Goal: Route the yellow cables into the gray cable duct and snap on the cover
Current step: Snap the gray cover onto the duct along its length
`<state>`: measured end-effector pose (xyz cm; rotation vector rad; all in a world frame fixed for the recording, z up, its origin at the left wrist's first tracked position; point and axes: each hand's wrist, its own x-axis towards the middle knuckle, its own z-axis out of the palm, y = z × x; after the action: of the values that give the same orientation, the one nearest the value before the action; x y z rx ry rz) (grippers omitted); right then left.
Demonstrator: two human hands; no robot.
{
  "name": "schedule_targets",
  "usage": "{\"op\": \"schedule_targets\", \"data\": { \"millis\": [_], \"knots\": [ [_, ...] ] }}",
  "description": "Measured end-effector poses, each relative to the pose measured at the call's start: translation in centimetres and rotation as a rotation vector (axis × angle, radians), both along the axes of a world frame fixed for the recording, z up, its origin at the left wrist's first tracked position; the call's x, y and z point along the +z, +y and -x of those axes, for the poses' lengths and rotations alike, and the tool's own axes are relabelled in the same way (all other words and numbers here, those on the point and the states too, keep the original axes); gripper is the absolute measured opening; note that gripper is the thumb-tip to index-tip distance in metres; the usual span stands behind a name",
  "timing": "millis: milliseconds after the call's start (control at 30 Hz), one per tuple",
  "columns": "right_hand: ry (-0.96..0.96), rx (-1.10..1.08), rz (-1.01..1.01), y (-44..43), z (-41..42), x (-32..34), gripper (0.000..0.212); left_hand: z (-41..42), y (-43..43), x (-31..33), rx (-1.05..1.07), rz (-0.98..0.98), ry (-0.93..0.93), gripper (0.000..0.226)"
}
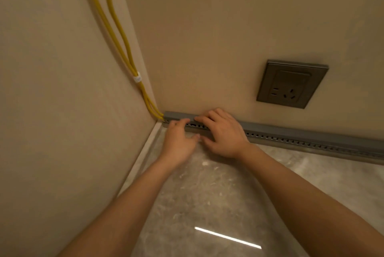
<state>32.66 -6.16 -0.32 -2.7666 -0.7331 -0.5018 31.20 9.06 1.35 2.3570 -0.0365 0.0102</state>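
- Left hand (178,139): is being held fairly wide, with the fingers nearly straight. Its fingertips (184,121) are being pressed against the upper front edge of the gray cable duct (291,140), near the duct's left end. The thumb is being held apart, above the floor (207,194). Nothing is being gripped.
- Right hand (225,135): is being laid over the cover (301,130) just right of the left hand. The fingers are being kept spread and only lightly bent, resting on the cover's top. The thumb is being stretched out below the duct's perforated face. Nothing is being enclosed.
- Duct: is being shown running along the foot of the back wall, from the corner to the right edge of the view, with a row of holes along its front face.
- Cover: is being seen lying along the duct's top over all the visible length. Whether it is fully seated beneath the hands cannot be told.
- Yellow cables (116,34): two are being led down the corner between the walls, bound together by a white clip (137,78), and are entering the duct's left end. Inside the duct they are being hidden by the cover.
- Wall socket (291,84): is being shown on the back wall, above the duct and right of the hands.
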Motion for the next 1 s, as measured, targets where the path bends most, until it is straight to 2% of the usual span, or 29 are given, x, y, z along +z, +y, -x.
{"op": "schedule_targets", "data": {
  "millis": [67,100,133,200,300,367,433,533,600,667,733,900,1000],
  "knots": [
    [0.021,0.055,-0.100,-0.6,0.4,0.5,0.042,0.8,-1.0,0.2,0.023,0.340,0.224,0.029],
    [-0.009,0.067,-0.125,-1.0,0.5,0.8,0.036,1.2,-1.4,0.5,0.040,0.537,0.307,0.014],
    [-0.057,0.066,-0.134,-1.5,0.9,1.1,0.030,1.6,-1.8,0.8,0.067,0.714,0.382,0.009],
    [-0.129,0.041,-0.183,-2.8,1.7,1.6,0.019,1.9,-2.4,1.4,0.125,0.936,0.556,0.021],
    [-0.077,-0.069,-0.413,-4.3,4.0,2.7,0.011,2.3,-3.4,2.1,0.148,1.072,0.737,0.047],
    [0.113,-0.178,-0.609,-5.1,6.1,3.2,0.010,2.5,-4.3,2.2,0.151,1.134,0.806,0.054],
    [0.425,-0.261,-0.842,-6.0,7.9,3.5,0.013,2.6,-5.5,2.3,0.146,1.187,0.858,0.060],
    [0.920,-0.332,-1.408,-7.4,9.6,4.0,0.026,3.1,-7.5,2.7,0.089,1.204,0.905,0.066],
    [1.108,-0.367,-1.769,-8.3,10.0,4.7,0.037,3.4,-8.5,3.1,0.038,1.180,0.917,0.066],
    [1.157,-0.372,-2.020,-9.3,10.0,5.3,0.058,3.4,-9.4,3.5,0.012,1.193,0.926,0.067],
    [1.133,-0.406,-2.160,-10.1,9.5,5.8,0.071,3.1,-10.3,3.7,-0.012,1.202,0.932,0.074],
    [1.145,-0.412,-2.327,-11.0,7.7,6.5,0.078,1.6,-11.3,4.1,-0.040,1.175,0.928,0.082],
    [1.142,-0.437,-2.306,-11.0,7.1,7.5,0.076,0.4,-11.3,3.9,-0.025,1.135,0.939,0.079]
  ]
}}
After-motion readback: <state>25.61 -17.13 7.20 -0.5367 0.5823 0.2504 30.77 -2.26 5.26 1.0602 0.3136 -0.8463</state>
